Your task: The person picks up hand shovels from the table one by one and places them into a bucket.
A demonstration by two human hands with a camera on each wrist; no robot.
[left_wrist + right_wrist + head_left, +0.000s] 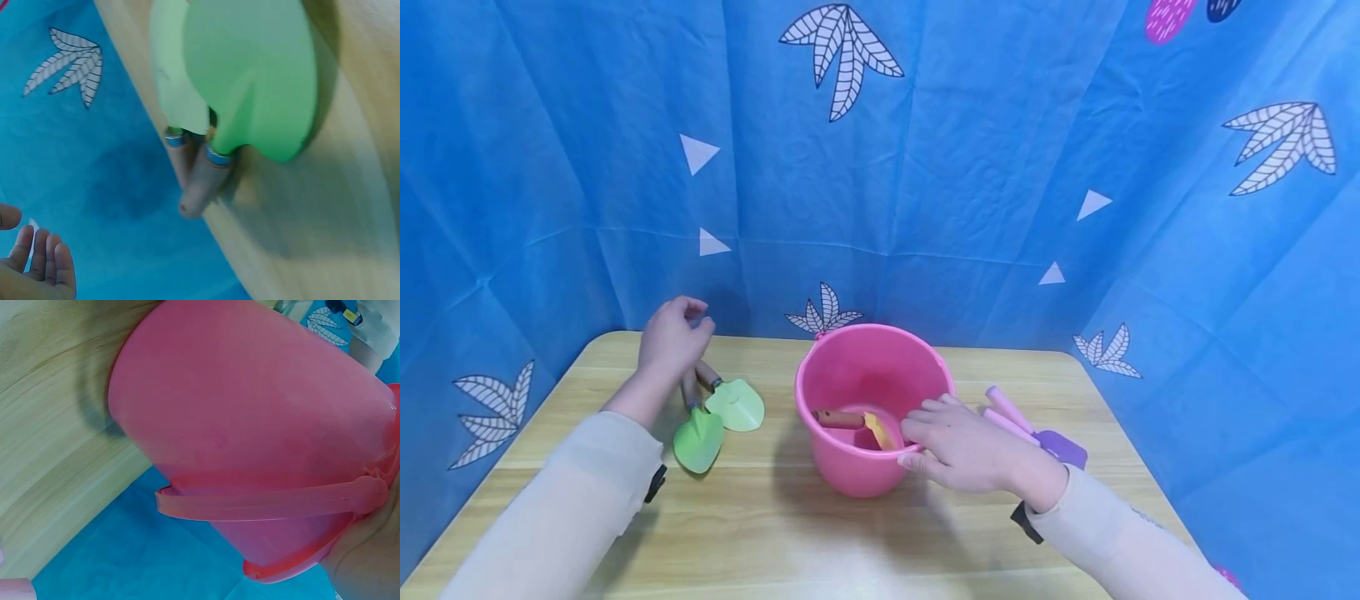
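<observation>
A pink bucket (859, 478) stands upright on the table, with a small trowel (877, 431) inside, its blade orange-yellow and its handle brown. My right hand (962, 446) grips the bucket's right rim, fingers over the edge and thumb outside. The bucket wall (250, 406) and its lowered handle (269, 505) fill the right wrist view. Above the handles of two green trowels, my left hand (673, 337) hovers with loosely bent fingers and holds nothing. The darker green trowel (698, 442) lies in front of the paler one (737, 406). In the left wrist view the hand (39, 265) is apart from both.
Right of the bucket, partly behind my right hand, lie a purple-bladed tool (1062, 448) and pink handles (1011, 408). A blue curtain (970, 167) encloses the back and sides of the wooden table (752, 533).
</observation>
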